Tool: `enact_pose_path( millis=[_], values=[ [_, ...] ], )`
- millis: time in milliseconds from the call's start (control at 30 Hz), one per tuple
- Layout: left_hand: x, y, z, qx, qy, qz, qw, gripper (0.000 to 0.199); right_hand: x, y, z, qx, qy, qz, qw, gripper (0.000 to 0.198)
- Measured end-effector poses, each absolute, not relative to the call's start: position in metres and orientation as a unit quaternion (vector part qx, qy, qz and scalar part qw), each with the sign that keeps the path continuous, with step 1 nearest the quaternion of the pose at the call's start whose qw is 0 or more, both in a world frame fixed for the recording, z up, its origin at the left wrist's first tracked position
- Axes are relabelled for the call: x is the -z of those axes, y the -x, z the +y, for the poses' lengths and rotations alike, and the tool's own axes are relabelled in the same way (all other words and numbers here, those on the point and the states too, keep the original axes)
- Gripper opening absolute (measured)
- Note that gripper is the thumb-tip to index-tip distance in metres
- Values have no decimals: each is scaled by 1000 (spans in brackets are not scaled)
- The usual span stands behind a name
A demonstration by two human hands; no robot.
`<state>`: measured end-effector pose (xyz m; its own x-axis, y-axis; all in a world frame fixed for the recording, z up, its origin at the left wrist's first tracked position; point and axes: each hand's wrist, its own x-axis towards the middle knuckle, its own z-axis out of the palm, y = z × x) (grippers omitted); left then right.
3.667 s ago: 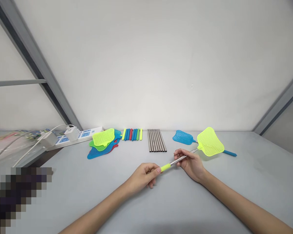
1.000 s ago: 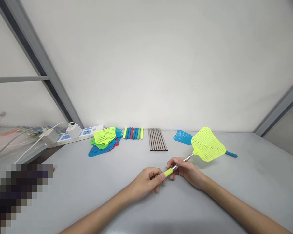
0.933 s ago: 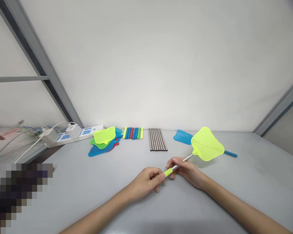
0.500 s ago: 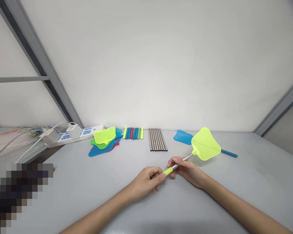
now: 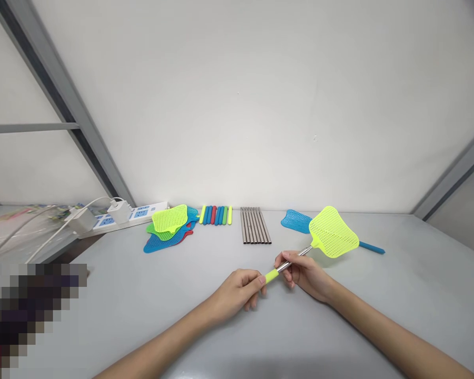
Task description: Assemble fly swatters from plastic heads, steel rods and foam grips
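A fly swatter with a yellow-green mesh head (image 5: 334, 231) is held tilted above the grey table, its head up to the right. My left hand (image 5: 243, 292) is closed on the swatter's yellow-green grip (image 5: 271, 276). Higher up, my right hand (image 5: 306, 273) pinches the metal rod (image 5: 306, 250) between thumb and fingers. Behind the mesh head lies another swatter with a blue head (image 5: 296, 221) and a blue grip (image 5: 372, 247); its middle is hidden. Several metal rods (image 5: 255, 226) lie side by side beyond my hands.
Several coloured grips (image 5: 215, 215) lie in a row near the wall. Left of them is a pile of mesh swatter heads (image 5: 169, 220) in yellow, green, blue and red. A white power strip (image 5: 154, 210) with plugs and cables stands at the back left. A pixelated area covers the lower left.
My right hand has shifted slightly up and right along the rod. The left hand and the swatter have barely moved.
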<state>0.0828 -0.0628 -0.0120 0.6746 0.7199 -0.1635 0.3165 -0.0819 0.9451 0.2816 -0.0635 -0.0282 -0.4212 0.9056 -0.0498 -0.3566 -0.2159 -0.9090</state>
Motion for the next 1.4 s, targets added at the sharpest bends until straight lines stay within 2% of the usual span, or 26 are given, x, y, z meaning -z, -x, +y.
enact_pose_path(
  millis=[567,1100,1400],
  values=[
    [9,-82,-64,-167,-737,361,546,42,26,-282,-64,-708,294,-475,432,21],
    [8,-82,-64,-167,-739,360,545,41,25,-280,-64,-701,325,-501,390,29],
    [9,-87,-73,-141,-721,299,609,41,22,-272,-70,-665,352,-544,372,37]
  ],
)
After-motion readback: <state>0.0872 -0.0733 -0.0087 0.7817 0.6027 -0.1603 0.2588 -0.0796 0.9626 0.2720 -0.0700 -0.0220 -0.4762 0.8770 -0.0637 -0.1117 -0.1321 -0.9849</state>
